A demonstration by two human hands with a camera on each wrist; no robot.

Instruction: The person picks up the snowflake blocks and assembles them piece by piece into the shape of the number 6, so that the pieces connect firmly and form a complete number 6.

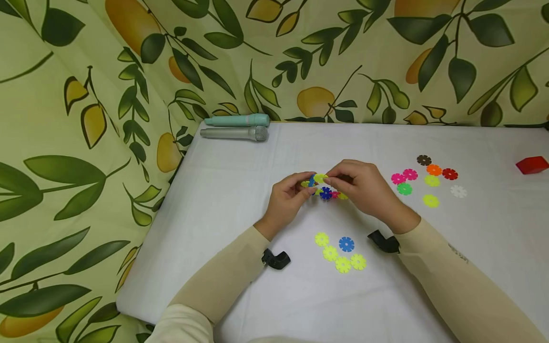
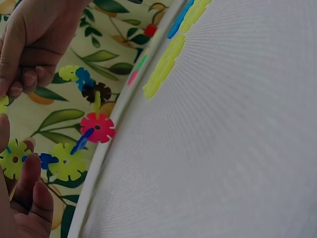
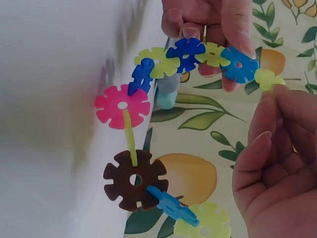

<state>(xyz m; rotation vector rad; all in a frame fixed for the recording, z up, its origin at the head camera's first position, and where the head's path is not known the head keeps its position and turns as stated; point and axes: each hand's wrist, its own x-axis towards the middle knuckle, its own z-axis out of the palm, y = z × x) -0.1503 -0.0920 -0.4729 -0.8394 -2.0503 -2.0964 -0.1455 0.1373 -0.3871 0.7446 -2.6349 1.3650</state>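
Observation:
A chain of notched plastic snowflake discs, in yellow, blue, pink and brown, hangs in a curve between and below the hands. My left hand (image 1: 283, 202) holds it near one end, with thumb and fingers on a light blue disc (image 3: 239, 65). Between thumb and forefinger, my right hand (image 1: 366, 190) pinches a yellow disc (image 3: 268, 78) that meets the light blue one's edge. Lower along the chain come a pink disc (image 3: 109, 106) and a brown disc (image 3: 116, 179). At its far end is another yellow disc (image 3: 213, 220), hanging loose in the right wrist view.
On the white table (image 1: 206, 200), several yellow discs (image 1: 342, 264) and a blue disc (image 1: 346, 244) lie in front of the hands. More loose discs, including a green disc (image 1: 404, 189), lie to the right. Two microphones (image 1: 231, 133) lie at the back left; a red block (image 1: 532, 165) sits far right.

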